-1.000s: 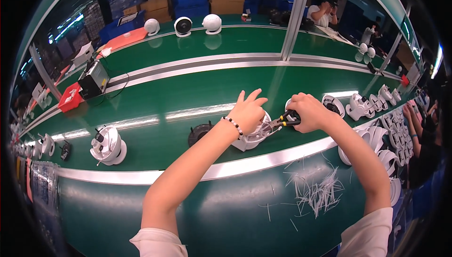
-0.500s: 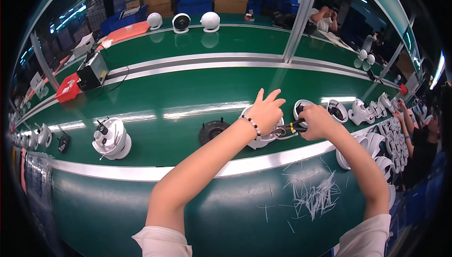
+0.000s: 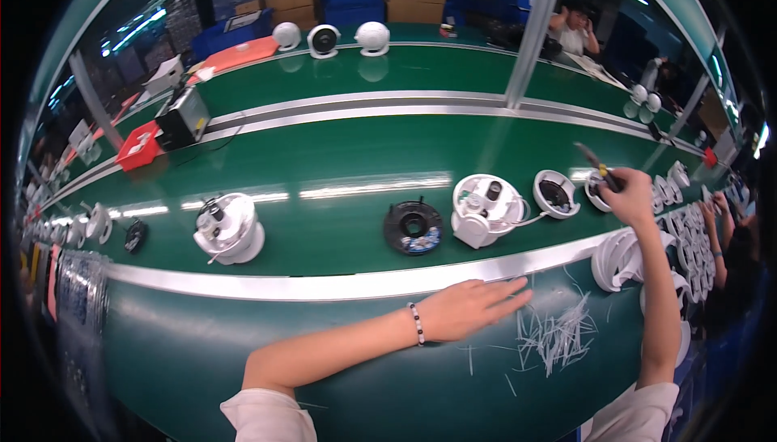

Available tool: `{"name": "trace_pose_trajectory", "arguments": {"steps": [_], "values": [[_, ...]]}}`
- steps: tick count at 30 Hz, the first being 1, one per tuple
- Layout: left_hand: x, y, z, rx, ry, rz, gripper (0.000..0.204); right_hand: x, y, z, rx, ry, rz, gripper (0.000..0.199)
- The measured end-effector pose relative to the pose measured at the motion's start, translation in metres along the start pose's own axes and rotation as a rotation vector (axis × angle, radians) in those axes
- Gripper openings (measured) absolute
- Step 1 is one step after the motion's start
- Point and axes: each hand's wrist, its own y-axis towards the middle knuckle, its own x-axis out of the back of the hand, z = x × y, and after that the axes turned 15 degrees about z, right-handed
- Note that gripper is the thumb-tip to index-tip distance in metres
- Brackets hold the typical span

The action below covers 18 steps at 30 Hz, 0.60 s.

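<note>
While the right hand (image 3: pixel 635 197), at the right of the frame, closes its grip firmly around the dark handles of a pair of pliers (image 3: pixel 603 172), the left hand (image 3: pixel 468 312) reaches across the lower centre with nothing in its grip, the fingers stretched out. The pliers have a touch of yellow, and their metal tips point to the upper left; whether the tips meet is too blurred to tell. A beaded bracelet (image 3: pixel 416 325) circles the left wrist. Just beside the left fingertips, thin white strips (image 3: pixel 558 337) lie scattered in a loose heap on the near green table (image 3: pixel 194 320).

Beyond a pale metal edge (image 3: pixel 340 285), on a second green surface (image 3: pixel 340 146), a white round housing (image 3: pixel 486 211) with parts inside stands just right of centre, well apart from both hands. A white cord runs from it to a white bowl-shaped part (image 3: pixel 555 193) with a dark inside. To the housing's left lies a black ring-shaped part (image 3: pixel 413 229), and farther left stands another white housing (image 3: pixel 228 229). White curved pieces (image 3: pixel 619 260) cluster below the right hand. A red bin (image 3: pixel 137 146) sits at upper left.
</note>
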Motion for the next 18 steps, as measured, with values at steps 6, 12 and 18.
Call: {"name": "trace_pose_trajectory", "arguments": {"steps": [6, 12, 18], "values": [[0.000, -0.035, 0.038, 0.598, 0.326, 0.058, 0.076, 0.020, -0.046, 0.018, 0.181, 0.041, -0.139, 0.020], [-0.022, -0.073, 0.066, 0.565, 0.340, -0.005, 0.016, -0.001, -0.051, 0.085, 0.432, 0.112, -0.142, 0.026], [0.013, -0.145, -0.002, 0.566, 0.179, -0.020, 0.017, -0.030, -0.059, 0.111, 0.583, 0.179, -0.104, 0.035]]}}
